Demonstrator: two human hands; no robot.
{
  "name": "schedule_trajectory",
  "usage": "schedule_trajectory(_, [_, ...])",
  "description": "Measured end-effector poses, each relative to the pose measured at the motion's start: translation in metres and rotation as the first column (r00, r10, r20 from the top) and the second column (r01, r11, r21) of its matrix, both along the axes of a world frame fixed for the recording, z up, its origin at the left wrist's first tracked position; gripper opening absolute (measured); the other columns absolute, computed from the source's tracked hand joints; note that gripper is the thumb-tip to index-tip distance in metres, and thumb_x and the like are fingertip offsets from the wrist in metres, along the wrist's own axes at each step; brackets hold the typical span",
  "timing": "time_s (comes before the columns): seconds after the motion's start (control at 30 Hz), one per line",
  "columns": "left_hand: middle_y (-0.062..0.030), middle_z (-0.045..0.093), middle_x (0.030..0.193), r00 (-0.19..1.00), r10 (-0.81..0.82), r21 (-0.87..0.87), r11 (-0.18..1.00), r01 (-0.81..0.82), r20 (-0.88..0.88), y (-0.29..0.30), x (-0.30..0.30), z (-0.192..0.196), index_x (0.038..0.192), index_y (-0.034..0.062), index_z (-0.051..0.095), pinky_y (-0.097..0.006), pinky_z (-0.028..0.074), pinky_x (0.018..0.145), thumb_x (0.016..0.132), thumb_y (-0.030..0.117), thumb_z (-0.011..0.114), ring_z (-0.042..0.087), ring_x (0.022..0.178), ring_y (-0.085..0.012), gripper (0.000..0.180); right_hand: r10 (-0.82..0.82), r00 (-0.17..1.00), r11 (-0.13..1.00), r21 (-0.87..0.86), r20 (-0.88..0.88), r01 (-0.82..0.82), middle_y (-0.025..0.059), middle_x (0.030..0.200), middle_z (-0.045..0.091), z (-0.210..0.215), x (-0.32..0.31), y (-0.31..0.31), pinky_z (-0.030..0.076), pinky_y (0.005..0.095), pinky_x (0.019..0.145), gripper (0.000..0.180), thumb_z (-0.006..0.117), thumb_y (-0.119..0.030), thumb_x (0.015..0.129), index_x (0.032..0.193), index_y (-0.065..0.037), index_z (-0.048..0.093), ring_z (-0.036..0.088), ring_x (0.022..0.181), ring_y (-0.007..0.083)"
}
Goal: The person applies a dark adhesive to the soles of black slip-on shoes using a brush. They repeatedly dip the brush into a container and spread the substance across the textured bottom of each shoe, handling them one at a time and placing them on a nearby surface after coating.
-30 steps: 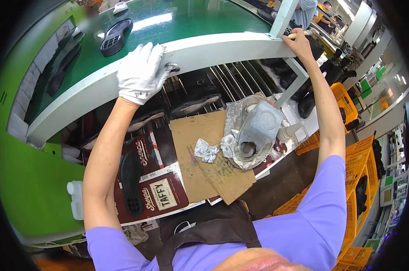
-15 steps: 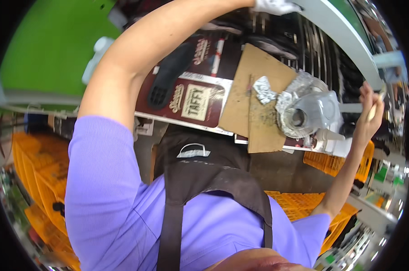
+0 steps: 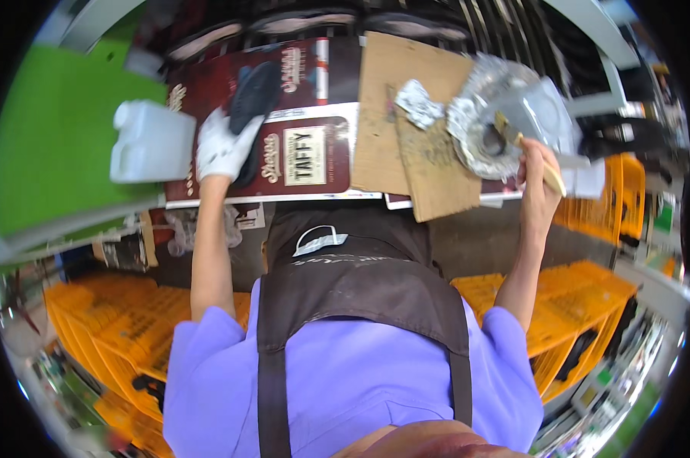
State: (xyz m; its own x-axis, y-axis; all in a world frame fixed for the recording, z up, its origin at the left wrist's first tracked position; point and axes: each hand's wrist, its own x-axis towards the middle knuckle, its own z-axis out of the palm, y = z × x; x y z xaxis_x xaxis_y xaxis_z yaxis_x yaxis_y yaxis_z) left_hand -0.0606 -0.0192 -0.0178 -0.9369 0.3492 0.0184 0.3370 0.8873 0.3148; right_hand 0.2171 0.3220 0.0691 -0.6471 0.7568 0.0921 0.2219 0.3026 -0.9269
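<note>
My left hand (image 3: 221, 153), in a white glove, grips the edge of a black shoe sole (image 3: 259, 91) lying on the maroon printed cardboard. The thumb reaches over the sole; the fingertips are partly hidden. In my bare right hand (image 3: 539, 172) is a brush (image 3: 552, 181) with a pale wooden handle, fingers closed round it. Its bristles point into the opening of a foil-wrapped bowl (image 3: 467, 145), where a dark hollow (image 3: 491, 140) shows. A clear plastic container (image 3: 539, 114) leans over the bowl's far right side.
A white plastic jug (image 3: 154, 141) stands left of my gloved hand, by a green surface (image 3: 47, 145). Crumpled foil (image 3: 419, 104) lies on brown cardboard (image 3: 379, 145) in the middle. Dark shoe parts line a rack (image 3: 299, 27) at the back. Orange crates (image 3: 543, 313) stand on both sides.
My left hand has come down from the far rack onto the black sole. My right hand has moved left with the brush, its bristles now at the bowl. The view has shifted.
</note>
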Motion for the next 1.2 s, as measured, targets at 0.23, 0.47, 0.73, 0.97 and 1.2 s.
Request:
schedule_trajectory(0.23, [-0.0250, 0.058, 0.109, 0.993, 0.059, -0.071, 0.996, -0.052, 0.100, 0.005, 0.003, -0.005, 0.099, -0.0043, 0.063, -0.040, 0.040, 0.091, 0.067, 0.056, 0.069, 0.051, 0.107, -0.0348, 0.069, -0.103, 0.992, 0.963, 0.255, 0.067, 0.083, -0.0039, 0.064, 0.058, -0.013, 0.005, 0.018, 0.038, 0.0193, 0.051, 0.017, 0.064, -0.015, 0.085, 0.084, 0.002, 0.066, 0.047, 0.057, 0.0026])
schedule_trajectory(0.47, [-0.0106, 0.066, 0.095, 0.937, -0.044, 0.582, 0.793, -0.179, 0.348, 0.003, 0.005, -0.017, 0.097, -0.0043, 0.062, -0.025, 0.044, 0.076, 0.082, 0.025, 0.067, 0.061, 0.079, -0.0174, 0.034, -0.079, 0.971, 0.852, 0.521, 0.224, -0.051, 0.0037, 0.055, 0.057, -0.059, -0.013, 0.035, 0.042, 0.0240, 0.050, 0.022, 0.066, -0.022, 0.082, 0.081, 0.000, 0.067, 0.050, 0.052, 0.0049])
schedule_trajectory(0.73, [-0.0198, 0.062, 0.098, 0.676, -0.460, 0.751, -0.030, -0.659, 0.575, 0.030, 0.044, 0.028, 0.116, -0.0041, 0.049, -0.036, 0.056, 0.073, 0.092, 0.024, 0.053, 0.065, 0.085, -0.0288, 0.038, -0.215, 0.975, 0.976, 0.031, -0.051, 0.217, -0.0004, 0.058, 0.058, -0.032, 0.000, 0.028, 0.037, 0.0172, 0.047, 0.022, 0.069, -0.022, 0.082, 0.078, -0.001, 0.068, 0.049, 0.050, 0.0030])
schedule_trajectory(0.97, [-0.0293, 0.054, 0.111, 0.361, -0.894, 0.600, -0.141, -0.788, 0.265, 0.059, 0.059, 0.028, 0.127, -0.0050, 0.041, -0.042, 0.053, 0.080, 0.094, 0.046, 0.038, 0.057, 0.094, -0.0401, 0.061, -0.246, 0.969, 0.969, -0.021, -0.021, 0.245, 0.0001, 0.061, 0.060, -0.051, 0.010, 0.009, 0.040, 0.0166, 0.045, 0.018, 0.070, -0.018, 0.081, 0.079, -0.001, 0.066, 0.051, 0.050, 0.0031])
schedule_trajectory(1.2, [-0.0307, 0.046, 0.123, 0.213, -0.941, 0.603, -0.012, -0.797, 0.263, 0.077, 0.079, 0.025, 0.135, -0.0019, 0.032, -0.049, 0.044, 0.094, 0.094, 0.046, 0.033, 0.052, 0.109, -0.0412, 0.063, -0.132, 0.987, 0.988, -0.067, 0.088, 0.138, -0.0006, 0.061, 0.059, -0.030, 0.022, 0.029, 0.039, 0.0176, 0.045, 0.020, 0.067, -0.022, 0.084, 0.085, -0.002, 0.066, 0.049, 0.050, 0.0031])
